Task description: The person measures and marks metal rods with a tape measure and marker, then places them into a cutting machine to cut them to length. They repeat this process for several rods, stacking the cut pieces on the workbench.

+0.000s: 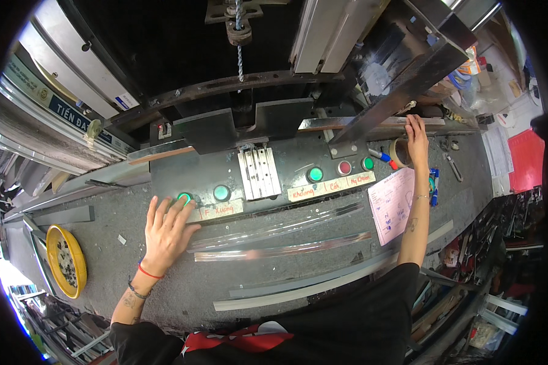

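My left hand (167,234) lies palm down with its fingers spread. Its fingertips rest at a green push button (184,198) on the dark machine plate. A second green button (221,193) is just right of them. At the far right, my right hand (416,143) has its fingers bent over a long metal bar (371,123) along the back of the bench; the palm side is hidden. In the middle, a spiral drill bit (240,67) hangs point down above and behind a silver grooved metal block (259,173).
Green (315,174) and red (344,167) buttons sit right of the block. Shiny strips (280,247) and grey strips (286,295) lie in front. A yellow bowl (76,267) of small parts stands left. A pink written sheet (391,204), markers (380,156) and a tape roll (400,152) are right.
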The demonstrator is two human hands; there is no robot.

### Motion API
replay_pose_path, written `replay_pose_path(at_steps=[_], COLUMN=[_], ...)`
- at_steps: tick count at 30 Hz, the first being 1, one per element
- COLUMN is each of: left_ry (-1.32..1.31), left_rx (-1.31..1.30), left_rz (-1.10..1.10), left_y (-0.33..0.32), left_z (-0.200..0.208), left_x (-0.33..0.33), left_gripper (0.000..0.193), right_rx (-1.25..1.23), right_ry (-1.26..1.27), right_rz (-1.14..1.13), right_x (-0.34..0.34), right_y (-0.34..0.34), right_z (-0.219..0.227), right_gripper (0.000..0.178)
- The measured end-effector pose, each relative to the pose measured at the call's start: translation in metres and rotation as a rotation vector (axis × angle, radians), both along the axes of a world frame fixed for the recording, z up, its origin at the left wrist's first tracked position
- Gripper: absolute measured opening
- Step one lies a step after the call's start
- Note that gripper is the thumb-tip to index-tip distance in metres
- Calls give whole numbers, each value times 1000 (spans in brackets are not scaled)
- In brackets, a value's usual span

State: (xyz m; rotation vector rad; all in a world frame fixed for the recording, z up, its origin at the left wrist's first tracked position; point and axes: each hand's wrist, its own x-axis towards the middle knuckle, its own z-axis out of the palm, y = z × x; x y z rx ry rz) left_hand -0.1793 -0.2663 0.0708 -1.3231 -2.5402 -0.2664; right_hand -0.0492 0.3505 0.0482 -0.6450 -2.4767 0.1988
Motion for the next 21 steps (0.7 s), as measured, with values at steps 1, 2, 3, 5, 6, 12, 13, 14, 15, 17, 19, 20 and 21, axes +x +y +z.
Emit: replay_pose_path(at_steps=[1, 2, 3, 5, 6, 12, 13, 14, 15, 17, 19, 20, 21], left_ry=[41, 39, 46, 37, 27, 169, 147, 139, 130, 155, 203, 172, 158], left_rx=[15, 4, 15, 6, -37, -148, -175, -203, -231, -288, -366, -342, -325], left_rz=[0, -27, -67, -155, -139, -200, -207, -218, -231, -254, -265, -253, -243], left_y=[3, 7, 13, 23, 29, 42, 43, 44, 45, 49, 52, 53, 56], left_z=[-2, -3, -5, -6, -7, 2, 4, 6, 8, 11, 15, 17, 19], left_x=[2, 4, 6, 9, 8, 6, 6, 6, 6, 7, 8, 7, 6], left_gripper=[64, 65, 65, 66, 63, 62, 62, 63, 63, 65, 65, 63, 61], right_rx=[-7, -12, -28, -36, -44, -44, -42, -43, -53, -31, -28, -35, -38], right_ry=[3, 6, 14, 10, 7, 19, 23, 30, 36, 35, 39, 29, 32], right_rz=[1, -4, 4, 2, -9, -5, 4, 2, -9, -6, 1, -9, -11], right_x=[0, 0, -1, -2, -2, -2, -2, -3, -3, -3, -3, -3, -3], right_y=[0, -1, -1, 0, 0, 3, 3, 4, 4, 3, 4, 4, 5], right_z=[0, 0, 0, 0, 0, -4, -5, -6, -6, -7, -8, -8, -8], right_gripper=[33, 34, 34, 34, 34, 34, 34, 34, 34, 33, 33, 33, 33])
